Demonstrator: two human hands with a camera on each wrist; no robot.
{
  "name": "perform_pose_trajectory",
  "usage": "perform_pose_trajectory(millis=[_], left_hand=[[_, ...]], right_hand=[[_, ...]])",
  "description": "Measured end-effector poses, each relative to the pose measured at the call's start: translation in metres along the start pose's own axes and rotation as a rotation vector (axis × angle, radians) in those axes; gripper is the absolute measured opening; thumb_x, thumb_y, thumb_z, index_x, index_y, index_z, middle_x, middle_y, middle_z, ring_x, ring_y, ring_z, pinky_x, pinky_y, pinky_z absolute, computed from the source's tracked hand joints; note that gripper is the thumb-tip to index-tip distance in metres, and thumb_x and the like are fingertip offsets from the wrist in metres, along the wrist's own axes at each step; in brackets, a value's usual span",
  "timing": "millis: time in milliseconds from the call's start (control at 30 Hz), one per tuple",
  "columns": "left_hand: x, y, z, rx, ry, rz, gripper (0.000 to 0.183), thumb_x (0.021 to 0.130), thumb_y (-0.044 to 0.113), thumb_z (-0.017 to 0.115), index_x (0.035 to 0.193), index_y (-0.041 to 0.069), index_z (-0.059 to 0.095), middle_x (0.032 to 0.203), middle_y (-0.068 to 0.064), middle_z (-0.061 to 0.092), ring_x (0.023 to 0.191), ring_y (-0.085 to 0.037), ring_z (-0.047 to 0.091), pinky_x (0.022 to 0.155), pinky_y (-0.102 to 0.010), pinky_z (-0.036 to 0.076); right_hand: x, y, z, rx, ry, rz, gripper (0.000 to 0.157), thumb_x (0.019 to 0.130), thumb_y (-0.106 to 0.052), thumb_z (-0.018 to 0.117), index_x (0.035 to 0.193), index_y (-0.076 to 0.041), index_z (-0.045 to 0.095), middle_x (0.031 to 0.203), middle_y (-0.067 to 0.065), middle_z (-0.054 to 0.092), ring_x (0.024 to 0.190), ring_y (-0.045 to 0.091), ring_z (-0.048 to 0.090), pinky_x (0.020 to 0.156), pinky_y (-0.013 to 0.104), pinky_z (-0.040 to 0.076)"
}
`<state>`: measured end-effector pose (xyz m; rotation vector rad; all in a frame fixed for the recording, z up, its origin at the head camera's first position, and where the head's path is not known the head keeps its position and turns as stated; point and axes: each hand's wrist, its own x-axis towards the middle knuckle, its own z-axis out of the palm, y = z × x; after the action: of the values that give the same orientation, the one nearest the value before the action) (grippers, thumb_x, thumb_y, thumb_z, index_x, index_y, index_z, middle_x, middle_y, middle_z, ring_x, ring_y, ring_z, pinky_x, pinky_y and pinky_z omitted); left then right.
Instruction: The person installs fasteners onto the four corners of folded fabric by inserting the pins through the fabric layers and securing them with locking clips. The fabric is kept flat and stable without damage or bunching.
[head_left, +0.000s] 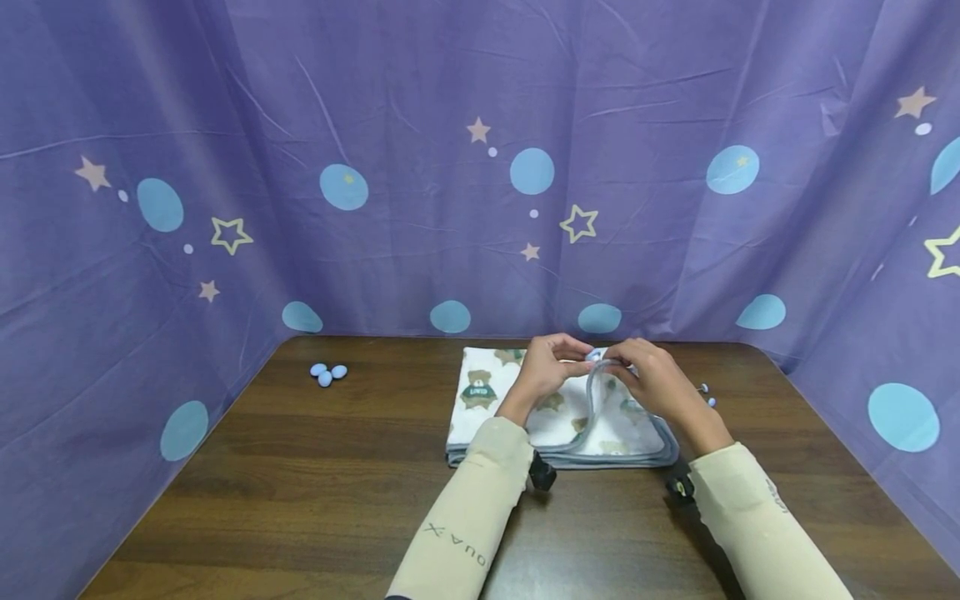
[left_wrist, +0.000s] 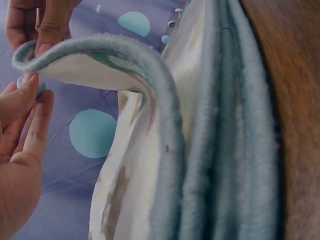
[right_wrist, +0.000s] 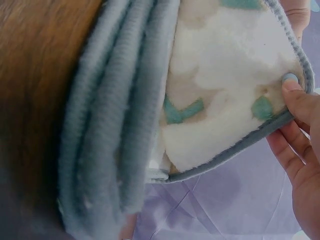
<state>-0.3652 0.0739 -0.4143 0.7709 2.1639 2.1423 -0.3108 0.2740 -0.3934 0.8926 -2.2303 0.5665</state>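
A folded white blanket (head_left: 468,421) with brown bears and grey-blue edging lies in layers on the table. Its upper layer is lifted at the far corner, where both hands meet. My left hand (head_left: 546,372) pinches a light blue rounded cap (left_wrist: 21,83) between thumb and fingers, right below the raised edge. With thumb on one face and fingers behind, my right hand (head_left: 656,383) grips the blanket corner. A small light blue round piece (right_wrist: 289,77) shows at the right thumb's tip, against the cloth.
Three light blue oval caps (head_left: 325,379) lie together on the table's far left. Small blue-headed pieces (head_left: 711,402) sit on the right, past the blanket. A purple curtain (head_left: 420,250) with stars and dots hangs behind the wooden table (head_left: 315,483) and on both sides.
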Motion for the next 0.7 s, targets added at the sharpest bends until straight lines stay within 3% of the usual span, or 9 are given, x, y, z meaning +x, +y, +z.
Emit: perform_pose_trajectory(millis=[267, 367, 433, 533, 633, 700], left_hand=[[-0.002, 0.007, -0.002, -0.007, -0.070, -0.045, 0.023, 0.087, -0.005, 0.078, 0.110, -0.002, 0.075, 0.104, -0.012, 0.076, 0.092, -0.016, 0.073, 0.080, -0.030, 0.061], [-0.003, 0.010, -0.003, -0.066, -0.101, -0.119, 0.022, 0.097, 0.006, 0.071, 0.114, -0.008, 0.071, 0.103, -0.018, 0.074, 0.089, -0.020, 0.073, 0.080, -0.036, 0.062], [-0.004, 0.012, -0.004, -0.100, -0.138, -0.195, 0.031, 0.102, 0.016, 0.066, 0.113, -0.012, 0.070, 0.098, -0.019, 0.073, 0.084, -0.022, 0.072, 0.079, -0.040, 0.063], [-0.008, 0.014, -0.005, -0.044, -0.227, -0.267, 0.041, 0.104, 0.030, 0.064, 0.111, -0.010, 0.072, 0.093, -0.011, 0.071, 0.080, -0.020, 0.070, 0.077, -0.040, 0.063], [-0.011, 0.014, -0.004, 0.066, -0.320, -0.223, 0.036, 0.103, 0.030, 0.064, 0.104, -0.005, 0.075, 0.087, -0.003, 0.069, 0.078, -0.014, 0.067, 0.075, -0.036, 0.063], [-0.012, 0.013, -0.003, 0.114, -0.341, -0.172, 0.029, 0.103, 0.025, 0.065, 0.098, -0.002, 0.075, 0.083, 0.000, 0.066, 0.075, -0.011, 0.065, 0.072, -0.033, 0.063]], right_hand=[[0.000, 0.002, -0.003, 0.003, -0.004, 0.006, 0.022, 0.080, 0.006, 0.083, 0.097, -0.005, 0.073, 0.089, 0.003, 0.072, 0.079, 0.016, 0.063, 0.067, 0.038, 0.054], [0.000, 0.004, -0.005, -0.005, 0.011, 0.019, 0.023, 0.080, 0.005, 0.083, 0.099, -0.005, 0.074, 0.088, 0.002, 0.071, 0.077, 0.015, 0.062, 0.066, 0.036, 0.052], [-0.001, 0.004, -0.007, -0.007, 0.013, 0.031, 0.023, 0.081, 0.004, 0.083, 0.100, -0.005, 0.074, 0.087, 0.001, 0.071, 0.077, 0.013, 0.060, 0.065, 0.035, 0.051], [-0.001, 0.004, -0.008, -0.007, 0.006, 0.041, 0.022, 0.082, 0.003, 0.083, 0.100, -0.006, 0.074, 0.087, 0.000, 0.070, 0.076, 0.012, 0.059, 0.064, 0.034, 0.051], [-0.001, 0.004, -0.008, -0.006, -0.007, 0.042, 0.022, 0.083, 0.002, 0.082, 0.101, -0.005, 0.074, 0.088, 0.000, 0.070, 0.077, 0.012, 0.060, 0.065, 0.035, 0.052], [-0.001, 0.005, -0.007, -0.009, -0.017, 0.041, 0.022, 0.083, 0.002, 0.082, 0.102, -0.005, 0.074, 0.089, 0.001, 0.071, 0.077, 0.013, 0.062, 0.065, 0.036, 0.054]])
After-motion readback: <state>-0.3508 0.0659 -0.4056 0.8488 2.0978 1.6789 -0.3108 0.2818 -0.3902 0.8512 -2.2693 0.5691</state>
